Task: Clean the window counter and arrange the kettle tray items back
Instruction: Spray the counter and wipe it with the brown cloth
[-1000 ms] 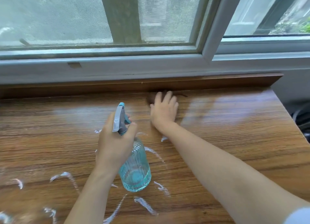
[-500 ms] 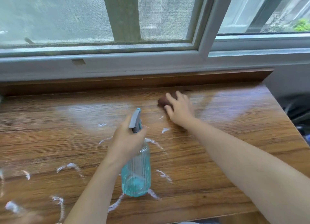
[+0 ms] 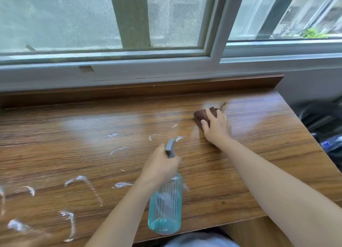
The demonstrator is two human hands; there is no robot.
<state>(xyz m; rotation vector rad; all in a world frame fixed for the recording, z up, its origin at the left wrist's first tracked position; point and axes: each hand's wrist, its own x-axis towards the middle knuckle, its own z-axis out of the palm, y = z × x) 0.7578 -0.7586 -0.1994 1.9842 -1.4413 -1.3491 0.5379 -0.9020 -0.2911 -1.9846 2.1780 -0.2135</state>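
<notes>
The wooden window counter (image 3: 74,154) fills the view, streaked with white foam smears (image 3: 87,182) across its left and middle. My left hand (image 3: 159,167) grips the neck of a ribbed teal spray bottle (image 3: 165,208) with a grey trigger head, held above the counter's front edge. My right hand (image 3: 216,126) presses flat on a brown cloth (image 3: 201,115) on the right part of the counter, fingers spread over it. No kettle or tray is in view.
A raised wooden lip (image 3: 140,91) runs along the counter's back under the grey window frame (image 3: 129,70). The counter ends at the right edge (image 3: 303,135), beyond which dark objects and a blue bottle (image 3: 331,143) lie lower down.
My right hand has slid the brown cloth to the right along the counter. My left hand still holds the spray bottle, shifted a little right and nearer the front edge.
</notes>
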